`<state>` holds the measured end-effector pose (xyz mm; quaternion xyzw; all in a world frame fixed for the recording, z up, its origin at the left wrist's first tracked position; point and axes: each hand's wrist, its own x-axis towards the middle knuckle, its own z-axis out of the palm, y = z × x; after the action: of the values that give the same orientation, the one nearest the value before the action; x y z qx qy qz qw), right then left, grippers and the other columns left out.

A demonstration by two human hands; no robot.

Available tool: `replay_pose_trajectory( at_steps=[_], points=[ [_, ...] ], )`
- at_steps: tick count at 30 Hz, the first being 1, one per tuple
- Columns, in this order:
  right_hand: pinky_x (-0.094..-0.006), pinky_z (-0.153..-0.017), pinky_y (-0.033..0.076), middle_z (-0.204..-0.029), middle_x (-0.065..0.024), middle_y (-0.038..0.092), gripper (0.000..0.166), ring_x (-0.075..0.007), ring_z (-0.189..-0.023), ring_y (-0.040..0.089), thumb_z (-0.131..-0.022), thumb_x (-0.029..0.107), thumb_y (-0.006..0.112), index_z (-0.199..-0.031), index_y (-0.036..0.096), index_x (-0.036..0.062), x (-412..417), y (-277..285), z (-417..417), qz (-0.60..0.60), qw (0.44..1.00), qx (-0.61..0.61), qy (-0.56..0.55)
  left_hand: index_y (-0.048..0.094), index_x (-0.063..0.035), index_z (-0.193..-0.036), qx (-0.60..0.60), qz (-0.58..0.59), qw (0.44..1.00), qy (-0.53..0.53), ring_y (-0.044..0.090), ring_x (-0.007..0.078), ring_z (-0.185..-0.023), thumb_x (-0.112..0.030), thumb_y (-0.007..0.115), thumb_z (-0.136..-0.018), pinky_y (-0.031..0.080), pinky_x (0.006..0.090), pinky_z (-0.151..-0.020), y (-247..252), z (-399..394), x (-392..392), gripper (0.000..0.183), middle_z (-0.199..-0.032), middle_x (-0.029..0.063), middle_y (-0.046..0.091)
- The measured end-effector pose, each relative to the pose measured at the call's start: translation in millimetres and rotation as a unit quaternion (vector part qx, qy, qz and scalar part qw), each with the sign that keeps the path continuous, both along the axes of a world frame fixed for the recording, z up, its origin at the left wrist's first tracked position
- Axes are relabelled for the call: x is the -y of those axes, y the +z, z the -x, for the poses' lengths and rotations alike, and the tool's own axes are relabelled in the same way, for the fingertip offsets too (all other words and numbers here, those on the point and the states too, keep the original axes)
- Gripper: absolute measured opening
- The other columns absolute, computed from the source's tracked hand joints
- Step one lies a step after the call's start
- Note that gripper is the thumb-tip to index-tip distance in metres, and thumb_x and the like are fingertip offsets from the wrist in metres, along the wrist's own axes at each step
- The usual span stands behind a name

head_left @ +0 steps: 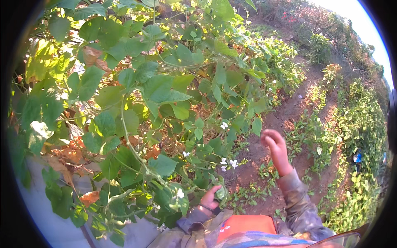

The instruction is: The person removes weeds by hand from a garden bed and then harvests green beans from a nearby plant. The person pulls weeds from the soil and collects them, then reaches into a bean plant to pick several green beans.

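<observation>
My left hand [210,198], with a dark band at the wrist, is low in the view and closed around several flat green bean pods [220,192]. Foliage of a climbing bean plant [161,90] hangs right beside it. My right hand [275,147] is raised over the soil to the right, its fingers curled and slightly blurred. I see nothing in it, but its palm is turned from view. The closest thing to its fingertips is a bean leaf [256,126]. White bean flowers [229,162] show on a stem between the two hands.
A thick green vine stem [127,130] runs down through the leaves. Dry brown leaves [73,152] hang at left, above a pale sheet-like surface [40,198]. Bare soil [279,121] and rows of low plants [356,124] lie to the right. A blue item [357,157] sits among them.
</observation>
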<state>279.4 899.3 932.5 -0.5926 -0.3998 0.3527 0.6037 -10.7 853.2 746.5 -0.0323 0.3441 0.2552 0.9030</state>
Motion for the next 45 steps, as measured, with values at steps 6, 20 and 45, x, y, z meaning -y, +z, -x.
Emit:
replay_pose_trajectory(
  at_steps=[6, 20, 45],
  points=[
    [-0.0286, -0.086, 0.048, -0.111, -0.0102, 0.062, 0.029, -0.0178, -0.101, 0.059, -0.093, 0.012, 0.048, -0.117, 0.059, 0.0, -217.6, 146.5, 16.1, -0.177, 0.956, 0.106, 0.209, 0.06, -0.0076, -0.099, 0.013, 0.034, 0.998, -0.054, 0.063, 0.0201, -0.081, -0.018, 0.063, -0.085, 0.053, 0.038, -0.076, -1.6, 39.5, -27.2, 0.017, -0.089, 0.0054, 0.065],
    [-0.024, -0.046, 0.045, -0.075, -0.0077, 0.062, 0.028, -0.0143, -0.052, 0.056, -0.087, 0.018, 0.062, -0.102, 0.052, -0.0041, -527.7, 153.6, -34.9, -0.12, 0.983, -0.013, -0.139, 0.057, -0.0072, -0.114, -0.007, 0.062, 0.997, -0.045, 0.061, 0.0347, -0.098, -0.033, 0.058, -0.086, 0.046, 0.0579, -0.087, -63.1, 105.4, -69.0, 0.038, -0.107, 0.0145, 0.063],
    [-0.0343, -0.098, 0.039, -0.114, -0.0104, 0.062, 0.041, -0.0205, -0.107, 0.056, -0.081, 0.031, 0.069, -0.116, 0.061, 0.0101, -565.5, 167.6, -49.9, -0.15, 0.988, 0.026, 0.016, 0.06, -0.008, -0.107, -0.028, 0.088, 0.995, -0.031, 0.064, 0.0268, -0.093, -0.027, 0.06, -0.085, 0.052, 0.0476, -0.084, -58.3, 101.9, -100.0, 0.029, -0.101, 0.0089, 0.066]
  ],
)
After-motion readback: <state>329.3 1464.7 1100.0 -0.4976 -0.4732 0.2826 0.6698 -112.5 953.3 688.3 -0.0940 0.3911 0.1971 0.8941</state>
